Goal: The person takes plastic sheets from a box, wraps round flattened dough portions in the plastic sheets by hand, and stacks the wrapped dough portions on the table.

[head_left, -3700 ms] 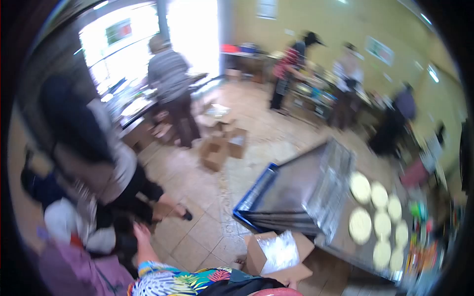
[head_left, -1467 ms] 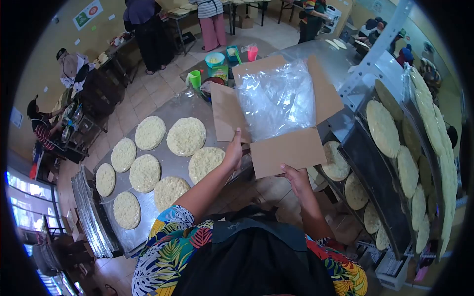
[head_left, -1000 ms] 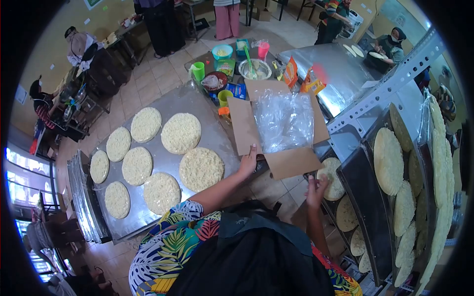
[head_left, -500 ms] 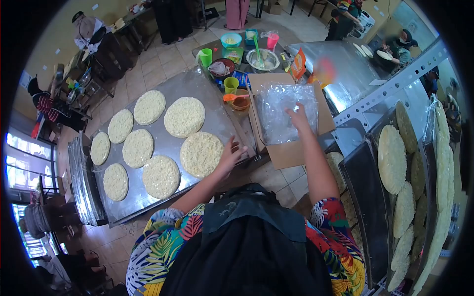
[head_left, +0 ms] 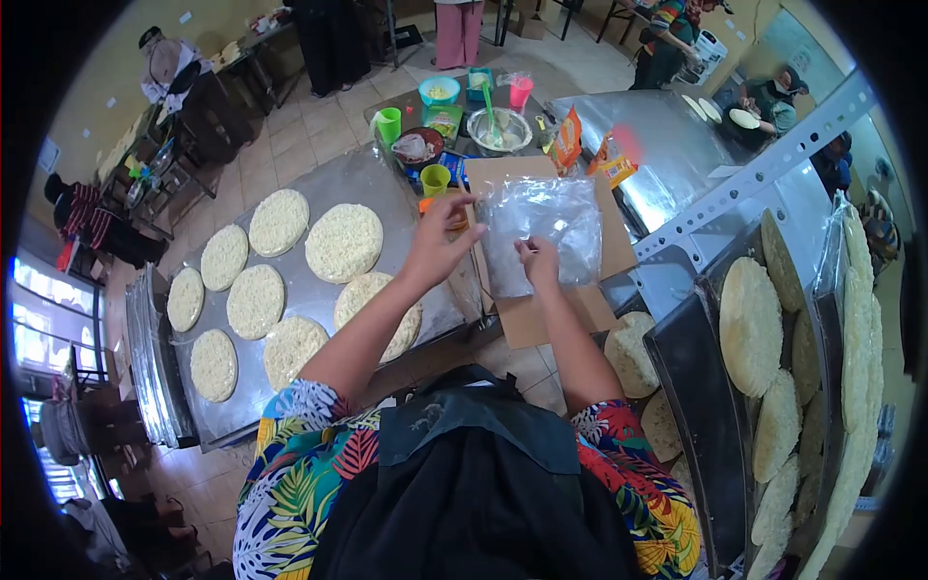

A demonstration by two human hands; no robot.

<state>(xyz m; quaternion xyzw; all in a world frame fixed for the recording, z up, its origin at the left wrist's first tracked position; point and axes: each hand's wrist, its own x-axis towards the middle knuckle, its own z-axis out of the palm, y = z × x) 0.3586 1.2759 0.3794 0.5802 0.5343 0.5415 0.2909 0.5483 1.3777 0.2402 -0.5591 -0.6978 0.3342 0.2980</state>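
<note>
An open cardboard box (head_left: 594, 307) stands in front of me, its flaps folded out. Clear plastic bags or sheets (head_left: 556, 217) fill its top. My left hand (head_left: 442, 244) is raised at the box's left edge, fingers curved and apart, with nothing visible between them. Over the lower part of the plastic, my right hand (head_left: 536, 261) has its fingers pinched together; whatever is between them is too small to make out. Left of the box, several round pale flatbreads (head_left: 344, 243) lie on a metal tray (head_left: 387, 174).
Bowls (head_left: 499, 131), cups (head_left: 389, 125) and orange packets (head_left: 567, 141) stand behind the box. At the right is a rack (head_left: 696, 406) holding trays of bread under a perforated metal bar (head_left: 754, 174). Stacked trays (head_left: 155, 358) stand far left. Several people are at tables farther off.
The box was carried in, and its flaps were let go. My right hand has drawn back toward me over the plastic, its fingers now closed. My left hand has risen toward the box's left edge.
</note>
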